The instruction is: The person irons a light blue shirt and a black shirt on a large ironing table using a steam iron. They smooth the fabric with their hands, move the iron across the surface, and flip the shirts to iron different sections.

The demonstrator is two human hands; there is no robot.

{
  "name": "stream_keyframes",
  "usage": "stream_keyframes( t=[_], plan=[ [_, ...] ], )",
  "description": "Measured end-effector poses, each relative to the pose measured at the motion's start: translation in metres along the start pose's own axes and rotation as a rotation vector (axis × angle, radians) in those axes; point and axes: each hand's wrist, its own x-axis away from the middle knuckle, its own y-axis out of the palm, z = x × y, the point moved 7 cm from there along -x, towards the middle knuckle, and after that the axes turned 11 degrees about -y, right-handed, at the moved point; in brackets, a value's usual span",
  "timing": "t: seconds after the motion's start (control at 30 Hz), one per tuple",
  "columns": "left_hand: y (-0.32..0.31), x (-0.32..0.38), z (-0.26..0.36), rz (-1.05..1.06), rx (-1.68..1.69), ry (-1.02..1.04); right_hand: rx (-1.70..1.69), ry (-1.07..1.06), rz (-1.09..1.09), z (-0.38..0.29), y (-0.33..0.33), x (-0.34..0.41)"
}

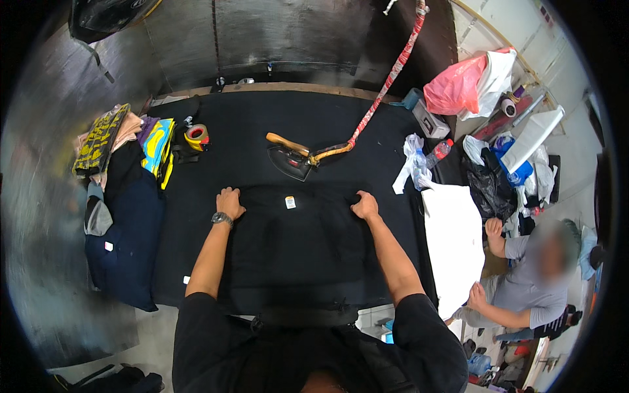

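Note:
A black folded garment (300, 245) lies flat in front of me, a small white and orange label (291, 202) near its far edge. My left hand (230, 202), below a wristwatch, grips the far left corner of the cloth. At the far right corner, my right hand (365, 204) pinches the fabric between thumb and curled fingers. Beyond the garment rests a clothes iron (290, 159) with a wooden handle; its cord, wrapped in red and white, rises to the upper right. Black cloth on black cover makes the garment's outline hard to follow.
A black-covered table (236, 123) carries folded colourful fabrics (157, 142), a tape dispenser (197, 136) and dark navy garments (128, 236) on the left. Plastic bottles (439, 152) stand at right. A co-worker (530, 285) there handles white cloth (454, 245).

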Motion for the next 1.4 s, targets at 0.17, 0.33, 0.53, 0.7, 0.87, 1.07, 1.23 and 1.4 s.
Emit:
stream_keyframes(
  t=[0.17, 0.33, 0.53, 0.7, 0.87, 1.07, 1.23, 1.4],
  plan=[
    [0.001, 0.02, 0.004, 0.193, 0.071, 0.211, 0.004, -0.516, 0.009, -0.051, -0.017, 0.062],
    [0.014, 0.019, 0.001, 0.297, 0.054, 0.301, -0.131, -0.744, -0.055, -0.068, -0.034, 0.169],
    [-0.012, 0.064, -0.002, 0.245, 0.06, 0.47, -0.392, -0.682, 0.164, -0.045, -0.065, 0.232],
    [-0.067, 0.216, -0.04, 0.213, 0.286, 0.447, -0.634, -0.599, 0.225, -0.011, -0.088, 0.308],
    [-0.043, 0.398, -0.094, -0.056, 0.388, 0.374, -0.812, -0.39, -0.009, 0.049, -0.05, 0.421],
    [0.122, 0.501, -0.126, -0.188, 0.329, 0.151, -0.549, -0.251, -0.102, 0.103, 0.051, 0.486],
    [0.172, 0.456, -0.103, -0.221, 0.496, 0.066, -0.213, -0.271, -0.17, 0.096, 0.062, 0.455],
    [0.099, 0.359, -0.018, 0.276, 0.737, 0.248, -0.349, -0.234, -0.087, 0.045, 0.04, 0.36]
  ],
)
